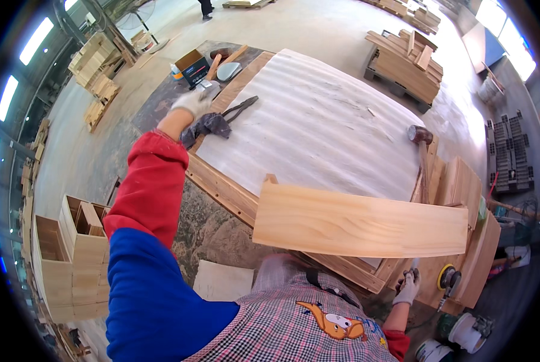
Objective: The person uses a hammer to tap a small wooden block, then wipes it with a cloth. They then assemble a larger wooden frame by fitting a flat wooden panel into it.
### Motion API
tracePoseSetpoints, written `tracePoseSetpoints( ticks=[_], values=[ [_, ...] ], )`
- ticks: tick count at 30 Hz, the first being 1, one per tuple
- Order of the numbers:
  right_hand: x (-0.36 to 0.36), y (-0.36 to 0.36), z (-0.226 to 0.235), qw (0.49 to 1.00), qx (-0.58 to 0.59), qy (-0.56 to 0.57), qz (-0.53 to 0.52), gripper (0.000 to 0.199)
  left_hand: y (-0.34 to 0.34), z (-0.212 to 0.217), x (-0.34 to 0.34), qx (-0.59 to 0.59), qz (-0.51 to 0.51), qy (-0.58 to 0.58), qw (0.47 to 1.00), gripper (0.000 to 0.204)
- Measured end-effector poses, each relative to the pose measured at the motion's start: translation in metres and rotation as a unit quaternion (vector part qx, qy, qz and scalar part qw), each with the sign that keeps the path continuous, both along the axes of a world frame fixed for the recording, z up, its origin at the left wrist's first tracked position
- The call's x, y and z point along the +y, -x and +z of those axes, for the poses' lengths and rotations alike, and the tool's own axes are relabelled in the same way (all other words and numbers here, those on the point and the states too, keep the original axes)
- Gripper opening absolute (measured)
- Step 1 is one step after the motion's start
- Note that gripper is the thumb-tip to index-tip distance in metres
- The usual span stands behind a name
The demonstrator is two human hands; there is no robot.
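My left hand (pixel 192 102), in a white glove, reaches to the far left corner of the work table. Its fingers are smeared and lie by a small pale grey item (pixel 208 88); I cannot tell whether they touch it. Under my left wrist lies a dark crumpled cloth (pixel 208 128), with pliers (pixel 241 107) beside it. My gloved right hand (pixel 407 286) is closed low on the right, below the near edge of a pale wooden drawer-like piece (pixel 360 220). A thin light tip (pixel 414 263) sticks up from those fingers; the rest of it is hidden.
White foam sheeting (pixel 318 120) covers the wood-edged table. A mallet (pixel 422 148) lies at its right edge, near a sander (pixel 448 277). An open dark box (pixel 192 67) stands at the far left. Wooden drawers (pixel 77 259) are stacked at left, boards (pixel 408 63) on a far pallet.
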State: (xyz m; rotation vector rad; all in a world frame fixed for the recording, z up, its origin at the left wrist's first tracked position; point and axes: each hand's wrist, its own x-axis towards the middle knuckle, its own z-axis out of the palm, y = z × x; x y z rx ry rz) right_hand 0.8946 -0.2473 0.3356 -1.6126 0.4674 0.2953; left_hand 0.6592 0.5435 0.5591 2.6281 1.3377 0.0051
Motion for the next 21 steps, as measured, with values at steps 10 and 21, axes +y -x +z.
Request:
tracePoseSetpoints(
  ticks=[10,21],
  values=[
    [0.017,0.036,0.03,0.997,0.007,0.058,-0.046,0.036,0.002,-0.147,-0.017,0.196,-0.001,-0.035,0.98,0.028],
    [0.007,0.053,0.009,0.997,-0.013,0.06,-0.046,0.038,0.034,-0.17,0.046,-0.105,0.12,-0.006,0.987,0.039]
  ],
)
